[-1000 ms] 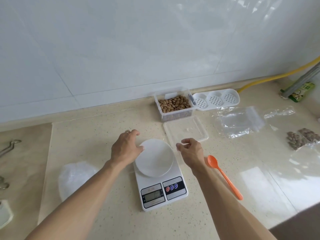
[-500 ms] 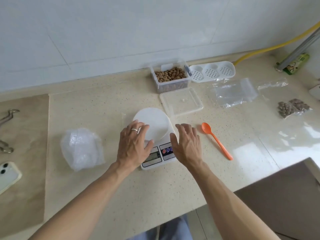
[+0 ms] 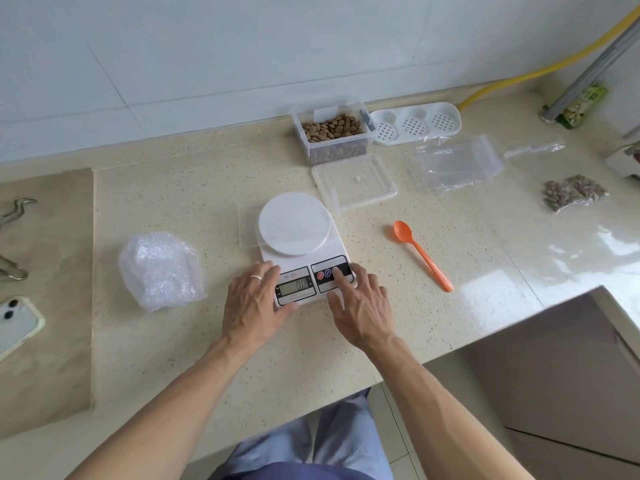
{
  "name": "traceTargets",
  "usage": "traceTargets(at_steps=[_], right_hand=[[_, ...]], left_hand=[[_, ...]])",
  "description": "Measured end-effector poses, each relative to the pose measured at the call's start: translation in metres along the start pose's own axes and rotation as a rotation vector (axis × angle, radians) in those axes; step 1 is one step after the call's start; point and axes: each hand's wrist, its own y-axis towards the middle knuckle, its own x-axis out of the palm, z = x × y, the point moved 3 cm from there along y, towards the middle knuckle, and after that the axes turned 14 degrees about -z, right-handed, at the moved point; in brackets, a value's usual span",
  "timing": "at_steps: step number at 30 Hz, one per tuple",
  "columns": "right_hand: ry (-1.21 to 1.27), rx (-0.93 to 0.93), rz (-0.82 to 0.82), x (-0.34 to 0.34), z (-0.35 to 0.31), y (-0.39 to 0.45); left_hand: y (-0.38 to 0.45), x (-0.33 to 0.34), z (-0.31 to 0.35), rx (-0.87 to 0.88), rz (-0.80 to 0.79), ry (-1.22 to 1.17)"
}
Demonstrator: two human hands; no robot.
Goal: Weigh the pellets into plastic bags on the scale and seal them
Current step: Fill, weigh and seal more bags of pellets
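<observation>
Pellets, brown and almond-shaped [image 3: 330,128], sit in a clear rectangular plastic tub [image 3: 332,136] at the back of the counter, its clear flat lid [image 3: 355,180] off and lying in front of it. White digital kitchen scale [image 3: 304,247] sits centre counter, round platform bare, display lit. Left hand [image 3: 254,306] rests flat on the scale's near left corner, fingers straight, steadying it. Right hand [image 3: 360,306] has its index finger extended onto the button panel, other fingers relaxed, gripping nothing. Looks like the power-on or tare step. Two small filled clear bags [image 3: 573,192] lie far right, so some portions appear done; whether sealed, cannot tell. Empty clear zip bags [image 3: 457,164] wait behind, orange plastic spoon [image 3: 420,254] just right of the scale. Left to do: bag on platform, scoop, seal. Room: bare counter between scale and spoon; crumpled bubble wrap [image 3: 159,270] left of the scale; the counter's front edge runs close behind both wrists and steps back on the right.
</observation>
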Motion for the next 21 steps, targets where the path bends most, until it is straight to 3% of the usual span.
traceTargets(at_steps=[21], right_hand=[[-0.013, 0.026, 0.018, -0.0038, -0.0028, 0.0030]], left_hand=[[0.0061, -0.0036, 0.0006, 0.008, -0.022, -0.041]])
